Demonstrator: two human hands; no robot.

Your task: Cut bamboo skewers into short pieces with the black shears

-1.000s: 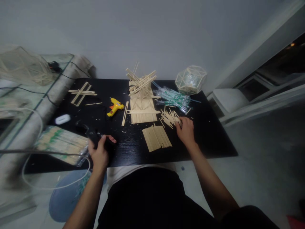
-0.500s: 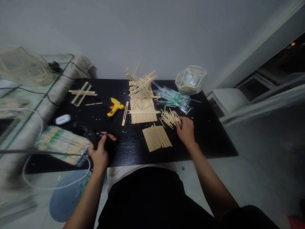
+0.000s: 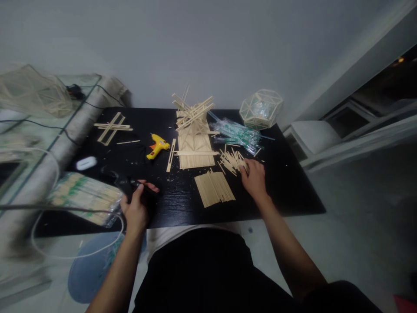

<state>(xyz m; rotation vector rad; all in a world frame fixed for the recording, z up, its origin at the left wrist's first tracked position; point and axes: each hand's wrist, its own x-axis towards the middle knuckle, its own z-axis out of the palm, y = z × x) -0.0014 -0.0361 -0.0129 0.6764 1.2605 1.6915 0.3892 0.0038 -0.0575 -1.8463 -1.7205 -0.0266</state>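
My left hand [image 3: 136,209] is wrapped round a pair of black shears [image 3: 124,182] near the table's front left, its fingertips showing on the far side. Their curved jaws point away to the left, blurred against the dark top. At the right, my right hand [image 3: 254,177] has its fingers curled at the edge of a loose heap of short wooden sticks [image 3: 232,161]; the fingertips are partly hidden among them. Just left of that hand lies a neat row of cut sticks [image 3: 214,188]. Behind it, a flat mat of longer sticks [image 3: 196,161] carries crossed stick pieces [image 3: 194,112].
A yellow glue gun [image 3: 158,146] lies left of centre on the black table [image 3: 169,204]. A bag of sticks [image 3: 85,198] and a white oval object [image 3: 86,163] are at left. Crossed strips [image 3: 113,128], plastic wrappers [image 3: 237,134] and a stick polyhedron [image 3: 261,109] stand further back.
The black shears have tilted slightly in my left hand, their jaws shifting a little. My right hand stays at the heap with hardly any movement.
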